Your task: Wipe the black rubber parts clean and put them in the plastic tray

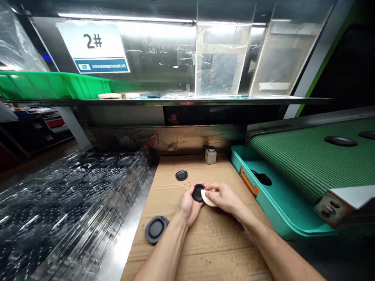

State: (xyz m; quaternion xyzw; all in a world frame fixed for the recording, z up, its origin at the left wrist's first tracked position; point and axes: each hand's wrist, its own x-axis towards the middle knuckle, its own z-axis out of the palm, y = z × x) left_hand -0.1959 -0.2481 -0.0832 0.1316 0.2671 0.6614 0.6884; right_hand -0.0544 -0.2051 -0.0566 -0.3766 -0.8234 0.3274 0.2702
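My left hand (189, 207) is wrapped round a round black plastic lid (197, 192), its top side turned up, over the middle of the cardboard sheet (216, 242). In my right hand (224, 198) is a round cream-coloured sponge pad (208, 198), pressed against the lid's right edge and covering part of it. A small dark lid (181, 175) lies flat on the cardboard beyond my left hand. Beside my left forearm lies a larger dark grey lid (156, 229), perhaps a stack.
Clear plastic trays (96, 187) are stacked on the left. A white bottle (210, 155) stands at the cardboard's back. To the right are a teal bin (281, 210) with black parts and a green conveyor belt (307, 164) carrying black lids. A shelf (175, 102) crosses above, holding a green crate (52, 86).
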